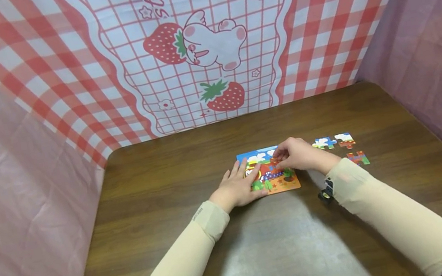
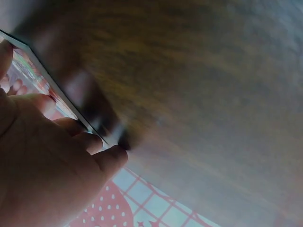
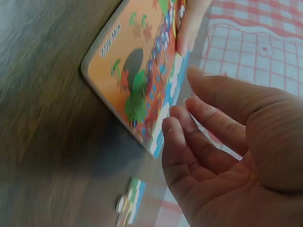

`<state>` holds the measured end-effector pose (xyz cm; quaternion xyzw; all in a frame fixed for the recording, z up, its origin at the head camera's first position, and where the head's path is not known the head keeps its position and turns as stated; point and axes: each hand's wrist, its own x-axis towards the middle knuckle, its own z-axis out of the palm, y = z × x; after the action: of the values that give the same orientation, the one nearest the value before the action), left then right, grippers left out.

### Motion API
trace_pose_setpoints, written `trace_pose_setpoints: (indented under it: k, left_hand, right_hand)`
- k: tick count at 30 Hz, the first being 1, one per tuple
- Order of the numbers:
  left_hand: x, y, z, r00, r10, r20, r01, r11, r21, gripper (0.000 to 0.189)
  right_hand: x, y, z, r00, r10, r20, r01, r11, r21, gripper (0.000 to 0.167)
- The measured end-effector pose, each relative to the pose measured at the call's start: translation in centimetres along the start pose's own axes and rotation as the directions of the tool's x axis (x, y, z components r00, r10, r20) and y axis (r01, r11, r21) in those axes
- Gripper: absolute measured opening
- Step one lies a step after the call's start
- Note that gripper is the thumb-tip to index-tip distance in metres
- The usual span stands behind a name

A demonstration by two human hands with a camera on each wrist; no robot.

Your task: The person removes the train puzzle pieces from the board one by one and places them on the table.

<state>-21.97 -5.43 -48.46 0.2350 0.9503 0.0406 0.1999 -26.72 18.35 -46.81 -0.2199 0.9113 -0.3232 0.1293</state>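
Observation:
A colourful jigsaw puzzle board point(image 1: 272, 187) with an orange lower part and a blue-and-white top lies on the table. My left hand point(image 1: 238, 187) rests on its left side with fingers spread. In the left wrist view, fingertips of the left hand point(image 2: 52, 156) sit along the board's edge point(image 2: 61, 94). Over the board's right part, my right hand point(image 1: 297, 155) has its fingers bent downward. In the right wrist view, the thumb and fingers of the right hand point(image 3: 227, 142) are apart, with no piece visible between them, and the puzzle board point(image 3: 111, 73) lies beyond.
Right of the board lie loose puzzle pieces: a blue-and-white piece point(image 1: 324, 143), a white-and-red piece point(image 1: 344, 139) and a red-and-green piece point(image 1: 359, 158). A strawberry-print cloth point(image 1: 215, 100) hangs behind the brown wooden table point(image 1: 158, 177), with pink curtains point(image 1: 12, 214) at the sides.

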Motion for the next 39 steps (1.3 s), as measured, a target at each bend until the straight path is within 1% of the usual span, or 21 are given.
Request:
trace_pose_setpoints:
  k: [5,7,12,15,18,21,24,28,39]
  left_hand:
    - [0.0,0.1,0.0,1.0,0.004,-0.011,-0.003,1.0,0.014,0.084]
    - [-0.1,0.1,-0.1,1.0,0.005,-0.009,-0.004,1.0,0.021,0.084]
    - [-0.2,0.1,-0.1,1.0,0.004,-0.012,-0.003,0.999,0.039,0.084]
    - [-0.2,0.1,0.0,1.0,0.006,-0.019,-0.006,0.999,0.043,0.084]
    - [-0.2,0.1,0.0,1.0,0.008,-0.015,-0.007,0.999,0.043,0.084]
    - [-0.2,0.0,0.0,1.0,0.007,-0.015,-0.007,0.999,0.035,0.084]
    - [-0.2,0.0,0.0,1.0,0.007,-0.017,-0.007,0.999,0.033,0.084]
    - [-0.2,0.0,0.1,1.0,0.01,-0.017,-0.009,0.999,0.038,0.084]
    - [0.1,-0.1,0.2,1.0,0.009,-0.015,-0.008,1.0,0.031,0.086]
  right_hand:
    - [0.8,-0.6,1.0,1.0,0.005,0.028,-0.004,0.999,-0.05,0.025]
    - [1.0,-0.8,1.4,0.999,0.01,0.037,-0.008,0.997,-0.07,0.028]
    - [1.3,-1.5,2.0,0.999,0.016,0.029,-0.013,0.994,-0.112,0.031]
    - [1.4,-1.9,2.1,0.999,0.026,0.033,-0.021,0.991,-0.133,0.029]
    - [1.5,-2.2,2.1,0.997,0.059,0.041,-0.052,0.989,-0.14,0.031]
    - [1.6,-2.3,2.3,0.996,0.089,0.033,-0.082,0.984,-0.157,0.032]
    - [1.8,-2.3,2.4,0.995,0.096,0.021,-0.091,0.979,-0.18,0.027]
    - [2.0,-2.3,2.4,0.992,0.119,0.032,-0.111,0.978,-0.177,0.02]
    - [2.7,-2.2,2.1,0.994,0.111,0.026,-0.104,0.976,-0.194,0.019]
